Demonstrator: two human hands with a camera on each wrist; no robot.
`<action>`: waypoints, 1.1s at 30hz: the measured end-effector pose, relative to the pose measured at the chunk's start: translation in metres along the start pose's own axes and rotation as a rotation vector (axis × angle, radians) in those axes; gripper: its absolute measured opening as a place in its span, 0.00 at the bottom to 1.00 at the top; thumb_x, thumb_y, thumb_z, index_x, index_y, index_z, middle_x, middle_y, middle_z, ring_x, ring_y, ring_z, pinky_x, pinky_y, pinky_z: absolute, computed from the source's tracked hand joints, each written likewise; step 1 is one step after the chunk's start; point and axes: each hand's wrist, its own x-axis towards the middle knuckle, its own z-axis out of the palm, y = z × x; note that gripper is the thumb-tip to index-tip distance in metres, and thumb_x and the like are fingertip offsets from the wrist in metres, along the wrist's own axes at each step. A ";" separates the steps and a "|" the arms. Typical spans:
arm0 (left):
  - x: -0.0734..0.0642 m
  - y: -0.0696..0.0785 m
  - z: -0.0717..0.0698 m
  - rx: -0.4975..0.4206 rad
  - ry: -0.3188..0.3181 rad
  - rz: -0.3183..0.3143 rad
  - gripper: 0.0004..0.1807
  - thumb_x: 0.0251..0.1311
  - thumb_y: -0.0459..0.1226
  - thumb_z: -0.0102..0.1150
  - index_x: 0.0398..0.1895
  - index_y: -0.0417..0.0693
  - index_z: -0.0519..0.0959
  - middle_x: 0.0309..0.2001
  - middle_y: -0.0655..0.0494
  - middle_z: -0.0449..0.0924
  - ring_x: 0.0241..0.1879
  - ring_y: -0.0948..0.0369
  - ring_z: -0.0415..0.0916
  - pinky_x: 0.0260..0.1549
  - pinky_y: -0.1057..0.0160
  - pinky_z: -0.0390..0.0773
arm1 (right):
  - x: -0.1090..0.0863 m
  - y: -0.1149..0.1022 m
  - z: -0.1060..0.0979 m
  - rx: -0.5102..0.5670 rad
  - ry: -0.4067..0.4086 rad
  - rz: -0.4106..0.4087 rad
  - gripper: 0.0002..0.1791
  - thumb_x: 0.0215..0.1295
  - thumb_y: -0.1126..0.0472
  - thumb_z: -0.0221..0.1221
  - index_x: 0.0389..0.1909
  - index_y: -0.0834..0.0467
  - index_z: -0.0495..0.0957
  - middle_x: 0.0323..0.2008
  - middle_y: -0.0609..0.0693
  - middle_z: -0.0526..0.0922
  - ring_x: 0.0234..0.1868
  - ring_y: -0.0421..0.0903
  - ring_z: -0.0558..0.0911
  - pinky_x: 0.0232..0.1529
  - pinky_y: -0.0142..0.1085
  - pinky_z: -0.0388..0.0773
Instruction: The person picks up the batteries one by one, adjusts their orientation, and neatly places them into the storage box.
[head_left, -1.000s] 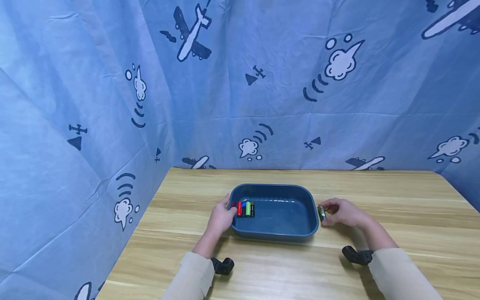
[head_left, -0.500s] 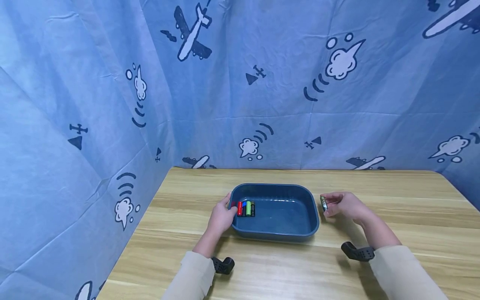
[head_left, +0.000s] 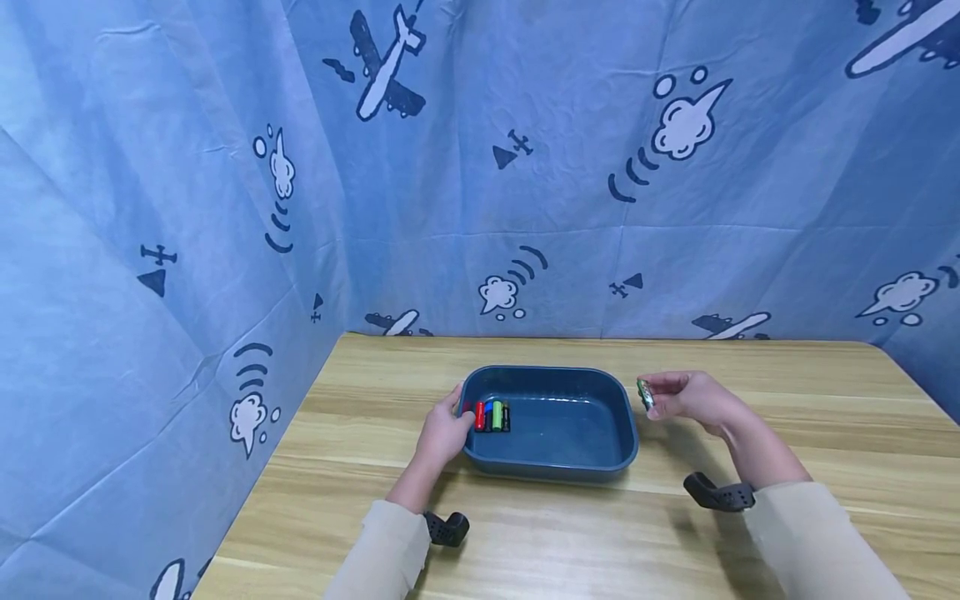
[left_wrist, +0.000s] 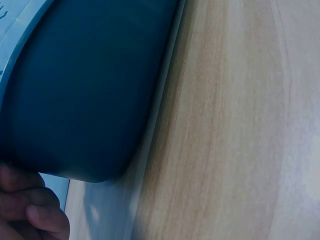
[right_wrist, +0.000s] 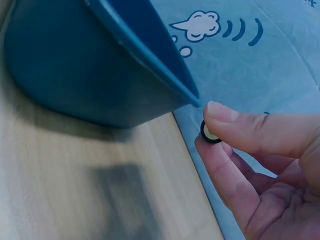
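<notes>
A dark blue rectangular plastic bin (head_left: 573, 437) stands on the wooden table. My left hand (head_left: 442, 435) grips its left wall, thumb over the rim; in the left wrist view, curled fingers (left_wrist: 32, 207) show at the bin's corner. Side by side at the left end inside lie a red battery (head_left: 480, 415), a blue-and-black one, a light green battery (head_left: 497, 416) and a black one. Just right of the bin, my right hand (head_left: 693, 402) pinches a green battery (head_left: 645, 394) between thumb and fingers. The right wrist view shows its round end (right_wrist: 211, 135), held near rim height.
Light wooden table (head_left: 570, 542) surrounds the bin. A blue curtain (head_left: 555, 192) printed with planes and clouds hangs behind the table and along its left side. Black wrist mounts (head_left: 447, 530) are strapped on both forearms.
My right hand has picked the green battery up from beside the bin and raised it, tilting it a little. The left hand and the bin stay in place.
</notes>
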 end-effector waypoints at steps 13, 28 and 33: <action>-0.002 0.002 -0.001 0.008 -0.008 -0.012 0.31 0.63 0.38 0.50 0.70 0.51 0.58 0.33 0.47 0.74 0.12 0.61 0.61 0.18 0.69 0.67 | 0.004 -0.017 0.003 -0.006 0.007 -0.012 0.38 0.49 0.67 0.67 0.61 0.74 0.62 0.48 0.61 0.76 0.43 0.39 0.75 0.44 0.32 0.75; -0.002 0.002 0.000 0.003 -0.012 -0.022 0.31 0.63 0.38 0.50 0.70 0.52 0.57 0.26 0.48 0.71 0.13 0.61 0.62 0.18 0.69 0.67 | 0.009 -0.034 0.010 0.020 -0.023 -0.022 0.38 0.50 0.69 0.66 0.61 0.74 0.61 0.49 0.61 0.75 0.43 0.39 0.76 0.44 0.31 0.75; -0.001 0.001 0.000 0.004 -0.011 -0.015 0.31 0.63 0.38 0.50 0.70 0.52 0.57 0.26 0.49 0.71 0.13 0.61 0.62 0.18 0.69 0.67 | 0.011 -0.039 0.012 0.016 -0.026 -0.025 0.36 0.52 0.70 0.64 0.62 0.74 0.61 0.50 0.63 0.74 0.43 0.40 0.75 0.44 0.31 0.75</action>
